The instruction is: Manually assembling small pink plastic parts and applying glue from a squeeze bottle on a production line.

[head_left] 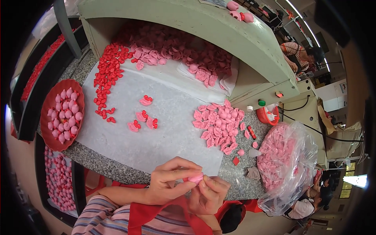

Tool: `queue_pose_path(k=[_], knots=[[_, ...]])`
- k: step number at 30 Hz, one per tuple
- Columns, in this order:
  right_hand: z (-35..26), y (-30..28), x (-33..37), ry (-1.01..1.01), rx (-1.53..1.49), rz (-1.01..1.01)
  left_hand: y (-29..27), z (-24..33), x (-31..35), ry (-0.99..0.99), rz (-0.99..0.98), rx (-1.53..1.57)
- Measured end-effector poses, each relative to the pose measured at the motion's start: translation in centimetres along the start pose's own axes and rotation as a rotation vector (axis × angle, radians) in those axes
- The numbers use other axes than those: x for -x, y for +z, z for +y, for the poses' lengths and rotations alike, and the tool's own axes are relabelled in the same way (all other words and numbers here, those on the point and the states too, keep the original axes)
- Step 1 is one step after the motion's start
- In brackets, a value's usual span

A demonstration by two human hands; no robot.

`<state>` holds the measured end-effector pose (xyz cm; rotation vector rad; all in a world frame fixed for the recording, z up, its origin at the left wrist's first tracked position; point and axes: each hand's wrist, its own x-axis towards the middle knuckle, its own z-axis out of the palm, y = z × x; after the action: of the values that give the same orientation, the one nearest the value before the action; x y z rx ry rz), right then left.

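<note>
Speckled grey granite shows along the edges of the table [235, 176], much of which lies under a flat white sheet [172, 137]. Above its near edge, a small rounded glossy pink piece [196, 178] sits between the two hands. The left hand [167, 183] pinches it from the left with narrowed fingers, and the right hand [208, 192] grips its right side between bent fingers and thumb. Farther up on the sheet lie four ruffled pink pieces with red bits [146, 101], spaced slightly apart. Right of these spreads a heap of curved pink shell-like pieces [219, 125]; small glossy red pieces [105, 74] trail down the left side. Beyond the sheet's left edge stands an oval red bowl [58, 147] of rounded pink pieces, and at the right a clear plastic bag [300, 154] bulges with pink ones. Over the far side arches a pale grey-green cabinet [188, 23], more pink pieces under it.
</note>
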<state>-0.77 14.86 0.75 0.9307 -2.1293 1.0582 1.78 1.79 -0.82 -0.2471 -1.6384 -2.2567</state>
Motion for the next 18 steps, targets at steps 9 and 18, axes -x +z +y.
queue_pose_path(k=[9, 18], knots=[[-0.09, -0.02, 0.09, -0.001, 0.005, 0.011, -0.11, -0.28, 0.0, 0.035, -0.016, -0.022], [-0.41, -0.03, 0.01, 0.005, 0.016, 0.001, -0.2, -0.39, 0.07, 0.029, -0.026, 0.0]])
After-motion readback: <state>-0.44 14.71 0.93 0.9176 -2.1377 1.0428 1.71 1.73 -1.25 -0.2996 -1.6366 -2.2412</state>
